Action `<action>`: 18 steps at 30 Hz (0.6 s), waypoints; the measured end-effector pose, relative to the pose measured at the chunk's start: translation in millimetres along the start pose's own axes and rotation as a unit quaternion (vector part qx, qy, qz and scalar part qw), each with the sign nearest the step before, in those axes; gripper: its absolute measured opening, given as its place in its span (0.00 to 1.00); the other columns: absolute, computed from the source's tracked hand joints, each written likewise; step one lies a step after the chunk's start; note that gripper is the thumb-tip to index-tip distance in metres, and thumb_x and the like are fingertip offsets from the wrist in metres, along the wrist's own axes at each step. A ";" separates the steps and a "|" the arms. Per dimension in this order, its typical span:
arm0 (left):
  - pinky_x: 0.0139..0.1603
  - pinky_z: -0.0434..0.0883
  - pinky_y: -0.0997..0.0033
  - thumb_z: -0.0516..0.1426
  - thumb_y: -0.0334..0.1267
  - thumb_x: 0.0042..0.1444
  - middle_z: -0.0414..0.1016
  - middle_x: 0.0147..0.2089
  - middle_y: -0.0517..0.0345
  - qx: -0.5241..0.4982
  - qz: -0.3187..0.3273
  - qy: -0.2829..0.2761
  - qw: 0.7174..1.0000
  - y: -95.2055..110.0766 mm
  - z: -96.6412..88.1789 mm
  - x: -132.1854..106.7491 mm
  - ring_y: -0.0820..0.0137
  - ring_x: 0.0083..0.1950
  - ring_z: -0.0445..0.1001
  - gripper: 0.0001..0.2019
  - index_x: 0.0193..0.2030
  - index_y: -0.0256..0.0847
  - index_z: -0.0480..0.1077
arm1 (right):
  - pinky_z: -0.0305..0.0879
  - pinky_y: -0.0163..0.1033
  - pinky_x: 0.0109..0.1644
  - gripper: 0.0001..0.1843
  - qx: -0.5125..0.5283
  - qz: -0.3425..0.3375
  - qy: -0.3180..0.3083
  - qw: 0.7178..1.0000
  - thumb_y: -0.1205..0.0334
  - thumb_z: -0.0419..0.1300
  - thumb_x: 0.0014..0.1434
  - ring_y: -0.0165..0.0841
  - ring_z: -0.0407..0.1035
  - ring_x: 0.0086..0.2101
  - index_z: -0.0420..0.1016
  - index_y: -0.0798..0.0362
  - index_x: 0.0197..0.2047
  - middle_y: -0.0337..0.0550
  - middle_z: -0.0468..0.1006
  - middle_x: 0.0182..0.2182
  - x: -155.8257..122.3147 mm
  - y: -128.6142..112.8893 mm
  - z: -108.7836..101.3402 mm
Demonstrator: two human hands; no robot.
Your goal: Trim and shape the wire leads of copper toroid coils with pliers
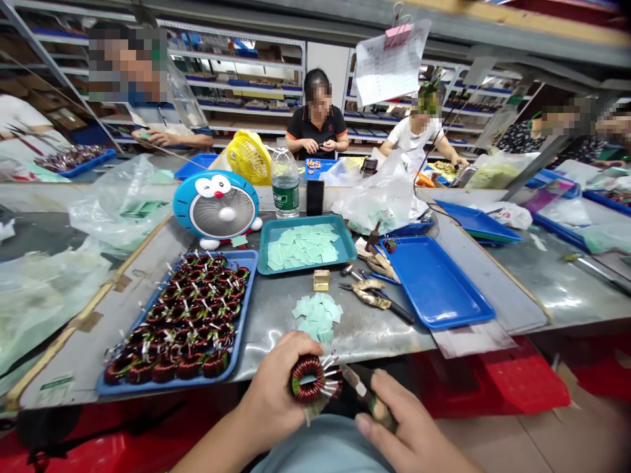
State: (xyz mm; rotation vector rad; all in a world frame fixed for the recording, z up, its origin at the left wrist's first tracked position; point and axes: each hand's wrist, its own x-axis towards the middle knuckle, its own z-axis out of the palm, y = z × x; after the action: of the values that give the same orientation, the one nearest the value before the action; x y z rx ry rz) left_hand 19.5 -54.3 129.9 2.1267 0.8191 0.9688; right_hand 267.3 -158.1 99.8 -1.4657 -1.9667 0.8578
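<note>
My left hand [280,381] is closed around a toroidal coil [308,380] wound with dark red copper wire. Its silver-tipped leads point right, and a pale green strip shows across the ring's opening. In my right hand [399,420] is a hand tool [365,394] with a grey metal tip and a dark handle; its exact kind is unclear. The tip is close to the coil's leads, and I cannot tell whether they touch. Beyond my hands, a loose pile of pale green paper pieces [318,315] lies on the metal bench [276,335].
At left, a blue tray [241,328] holds rows of similar coils. A teal tray [352,253] of green pieces, a small brass-coloured block [321,280], pliers [369,293] and another blue tray [444,282] lie ahead. Behind stand a cartoon fan [217,207] and a bottle [285,184]. Several people sit opposite.
</note>
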 end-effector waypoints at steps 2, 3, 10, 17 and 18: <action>0.48 0.72 0.68 0.70 0.33 0.50 0.78 0.46 0.53 0.012 0.009 -0.006 1.000 -0.6 0.0 1.3 0.60 0.50 0.78 0.24 0.51 0.47 0.67 | 0.69 0.37 0.48 0.06 -0.015 -0.031 0.011 0.999 0.60 0.59 0.67 0.36 0.71 0.42 0.69 0.50 0.46 0.44 0.74 0.41 4.8 -3.7 -6.8; 0.48 0.72 0.68 0.70 0.33 0.50 0.78 0.46 0.53 0.015 0.011 -0.007 1.000 -0.3 -0.2 1.6 0.60 0.49 0.78 0.24 0.51 0.47 0.67 | 0.69 0.37 0.45 0.05 -0.024 -0.042 0.018 0.999 0.61 0.59 0.66 0.35 0.70 0.40 0.68 0.50 0.44 0.42 0.73 0.39 7.2 -5.9 -10.0; 0.38 0.68 0.72 0.68 0.35 0.52 0.74 0.38 0.60 -0.063 -0.032 -0.038 0.997 16.8 -0.4 -1.2 0.70 0.36 0.73 0.19 0.46 0.46 0.66 | 0.65 0.37 0.37 0.03 -0.050 -0.105 0.011 0.993 0.62 0.57 0.67 0.34 0.67 0.34 0.68 0.50 0.39 0.40 0.71 0.32 14.4 -17.9 -25.3; 0.39 0.71 0.75 0.69 0.35 0.52 0.75 0.43 0.59 -0.102 -0.071 -0.025 0.992 23.0 2.8 -7.0 0.71 0.39 0.76 0.20 0.48 0.47 0.66 | 0.67 0.38 0.41 0.04 0.005 -0.093 -0.006 0.996 0.62 0.57 0.67 0.35 0.69 0.37 0.71 0.50 0.45 0.43 0.73 0.36 19.6 -18.3 -22.4; 0.40 0.71 0.76 0.69 0.35 0.52 0.76 0.44 0.59 -0.091 -0.071 -0.017 0.993 20.7 2.0 -7.4 0.71 0.39 0.77 0.21 0.49 0.47 0.66 | 0.68 0.38 0.43 0.05 0.001 -0.088 -0.002 0.996 0.63 0.58 0.67 0.35 0.69 0.38 0.71 0.50 0.46 0.43 0.73 0.38 19.9 -16.4 -21.5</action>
State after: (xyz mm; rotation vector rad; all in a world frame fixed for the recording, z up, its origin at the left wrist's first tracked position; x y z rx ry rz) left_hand 22.7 -72.7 141.7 1.8985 0.8206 0.8950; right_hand 267.7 -138.6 127.1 -1.2689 -2.0616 0.7851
